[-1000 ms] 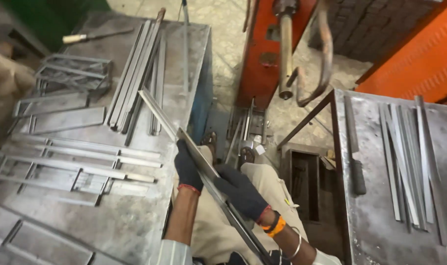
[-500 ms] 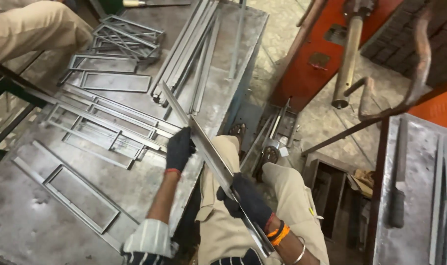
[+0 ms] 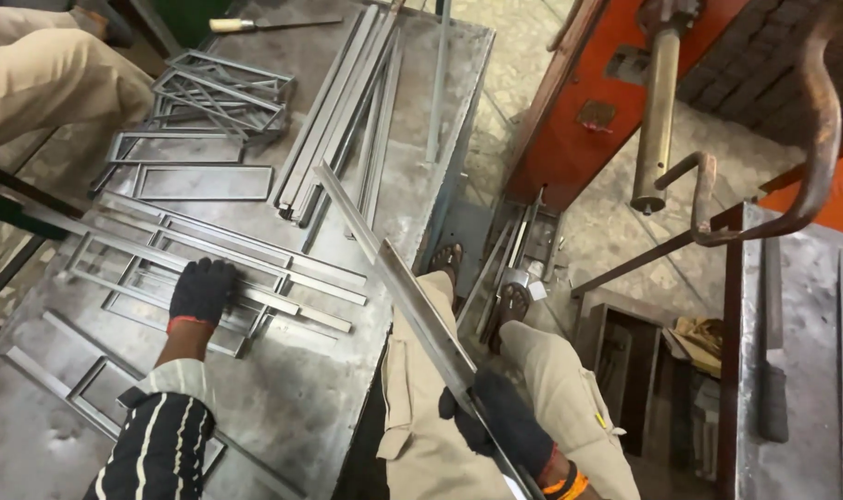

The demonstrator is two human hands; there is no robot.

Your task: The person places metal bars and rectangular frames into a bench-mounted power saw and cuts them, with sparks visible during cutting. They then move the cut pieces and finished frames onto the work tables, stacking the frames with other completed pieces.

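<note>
From my seat I see the right hand, in a dark glove, closed around the near end of a long steel strip. The strip runs up and away from that grip, slanting over the knees, and its far end lies over the edge of the desk. The fingers wrap under the strip, so I cannot see the fingertips, and the strip's very near end drops out of the bottom of the view.

The left hand, also gloved, lies spread and flat on a ladder-like welded frame on the desk, pressing down rather than gripping. Its palm hides the bars under it. The striped sleeve is cut off at the bottom edge.

Farther up the desk lies a bundle of long flat bars, just beside a heap of small rectangular frames; I cannot count those, they overlap too much. A wooden-handled tool lies at the far edge. Another person's trouser leg enters at the upper left, the rest out of view. At the right a second desk is partly cut off.
</note>
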